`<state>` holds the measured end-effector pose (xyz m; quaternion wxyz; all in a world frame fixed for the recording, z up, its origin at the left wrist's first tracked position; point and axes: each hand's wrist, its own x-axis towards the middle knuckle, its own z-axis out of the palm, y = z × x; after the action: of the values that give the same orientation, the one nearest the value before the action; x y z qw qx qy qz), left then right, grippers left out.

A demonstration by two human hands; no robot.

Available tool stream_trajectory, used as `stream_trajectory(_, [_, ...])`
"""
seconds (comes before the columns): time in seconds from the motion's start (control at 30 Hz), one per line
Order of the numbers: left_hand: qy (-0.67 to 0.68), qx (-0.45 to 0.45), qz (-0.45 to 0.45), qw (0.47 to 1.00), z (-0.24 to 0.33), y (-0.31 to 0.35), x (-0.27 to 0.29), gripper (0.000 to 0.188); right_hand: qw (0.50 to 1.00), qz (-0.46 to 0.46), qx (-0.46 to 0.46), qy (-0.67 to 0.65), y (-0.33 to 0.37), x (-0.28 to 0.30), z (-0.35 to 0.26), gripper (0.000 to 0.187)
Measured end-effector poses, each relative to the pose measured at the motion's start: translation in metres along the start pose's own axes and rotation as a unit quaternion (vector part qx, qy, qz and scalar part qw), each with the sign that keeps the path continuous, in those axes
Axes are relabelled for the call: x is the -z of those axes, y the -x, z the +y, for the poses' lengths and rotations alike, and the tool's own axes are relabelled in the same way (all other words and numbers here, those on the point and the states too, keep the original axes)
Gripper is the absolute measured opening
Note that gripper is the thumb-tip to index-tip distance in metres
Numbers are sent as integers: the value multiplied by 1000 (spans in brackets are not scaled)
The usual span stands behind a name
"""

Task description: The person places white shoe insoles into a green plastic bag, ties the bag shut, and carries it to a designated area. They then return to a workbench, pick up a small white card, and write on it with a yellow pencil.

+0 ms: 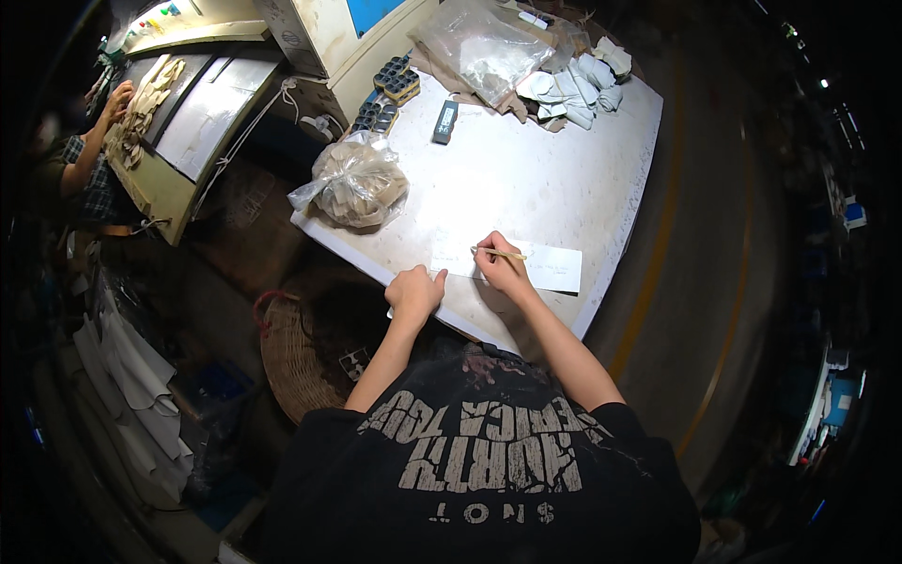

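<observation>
My right hand (505,267) is closed around a slim yellowish pen (510,254). Its tip end points left, over a white paper strip (561,270) with faint handwriting, which lies near the table's front edge. My left hand (414,291) rests at that same edge, left of the paper. Its fingers are curled under with the thumb toward the paper; what they hold, if anything, is hidden. Ahead of it on the table sits a clear plastic bag (362,183) of beige pieces.
On the white table (564,179) are a dark box (445,122), black-and-yellow trays (399,80), a large clear bag (484,47) and pale fabric pieces (578,89). A wicker basket (287,352) stands lower left. At far left another person's hand (119,101) touches beige pieces on a bench.
</observation>
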<state>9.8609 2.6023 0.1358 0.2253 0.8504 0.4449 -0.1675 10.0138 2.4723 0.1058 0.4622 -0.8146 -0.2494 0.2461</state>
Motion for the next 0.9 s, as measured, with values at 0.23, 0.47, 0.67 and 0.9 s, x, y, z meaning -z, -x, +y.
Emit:
stream_trajectory(0.23, [-18,13,-16,1000,4,-8,-2,57,997,58,38,36,3,-9,-9,13])
stream_trajectory(0.47, [46,-37,24,998,-11,6,-4,55,995,-13,95,15,-1,-24,-8,21])
stream_trajectory(0.67, [26,7,-23,999,-1,-4,-2,53,996,-33,68,43,-19,-24,1,23])
stream_trajectory(0.9, [57,-40,35,997,-12,4,-10,53,998,12,61,-16,-10,-23,10,18])
